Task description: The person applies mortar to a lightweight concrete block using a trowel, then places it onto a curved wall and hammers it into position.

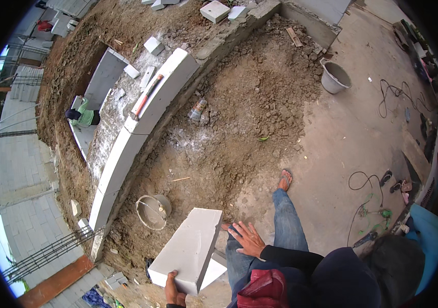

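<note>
My left hand (174, 285) grips a white lightweight block (188, 246) near the lower middle. A second white piece (213, 269) shows beneath it. My right hand (244, 239) is open, fingers spread, just right of the block over my jeans-clad leg; I cannot tell whether it touches it. A bucket with grey contents (153, 210) sits on the soil above the block. To the left runs a row of laid white blocks (121, 164), with a hammer with an orange-and-black handle (147, 95) lying on top.
A person in green (85, 115) is in a trench at left. A grey bucket (334, 79) stands at upper right on concrete (342, 143), near tangled cables (363, 182) and sandals. Rebar cages (49, 249) cross the lower left. Loose blocks (214, 11) lie on the soil behind the wall.
</note>
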Tool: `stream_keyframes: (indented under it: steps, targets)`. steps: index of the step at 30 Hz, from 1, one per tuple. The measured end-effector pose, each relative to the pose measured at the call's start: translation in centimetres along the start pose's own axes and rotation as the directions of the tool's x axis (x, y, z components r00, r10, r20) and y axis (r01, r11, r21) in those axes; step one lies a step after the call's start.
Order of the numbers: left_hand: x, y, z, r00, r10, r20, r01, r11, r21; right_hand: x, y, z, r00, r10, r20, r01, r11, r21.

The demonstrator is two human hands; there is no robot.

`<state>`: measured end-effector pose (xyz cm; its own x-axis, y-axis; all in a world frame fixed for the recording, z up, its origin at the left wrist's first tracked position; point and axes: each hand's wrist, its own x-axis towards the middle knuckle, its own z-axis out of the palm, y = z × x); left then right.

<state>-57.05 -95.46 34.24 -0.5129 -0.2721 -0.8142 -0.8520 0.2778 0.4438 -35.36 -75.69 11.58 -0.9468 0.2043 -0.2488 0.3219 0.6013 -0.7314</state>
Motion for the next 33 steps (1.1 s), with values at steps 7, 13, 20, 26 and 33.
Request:
stream_keyframes:
  steps: [7, 13, 20, 26, 33]
  targets:
    - [-13.5, 8.4, 17.4, 0.939, -0.132, 0.317, 0.149, 0.988, -0.032, 5.5, 10.5, -14.2, 0.883, -0.005, -0.470, 0.006, 1.000, 0.001]
    - [-14.1, 16.2, 31.6, 0.822, -0.150, 0.550, 0.146, 0.988, 0.053, 10.0, 21.8, -30.4, 0.711, -0.210, -0.672, 0.166, 0.978, -0.130]
    - [-5.7, 26.0, 48.7, 0.536, -0.456, 0.711, 0.440, 0.869, 0.226, 15.2, 27.2, -54.4, 0.968, -0.161, -0.194, 0.084, 0.932, -0.352]
    - [-2.9, 31.6, 59.3, 0.428, -0.569, 0.702, 0.482, 0.801, 0.355, 21.1, 26.9, -70.4, 0.997, -0.082, 0.002, 0.072, 0.870, -0.488]
    - [-5.6, 40.7, 66.4, 0.636, -0.071, 0.768, -0.001, 0.996, 0.093, 31.5, 26.0, -84.3, 0.985, 0.026, 0.172, 0.068, 0.852, -0.519]
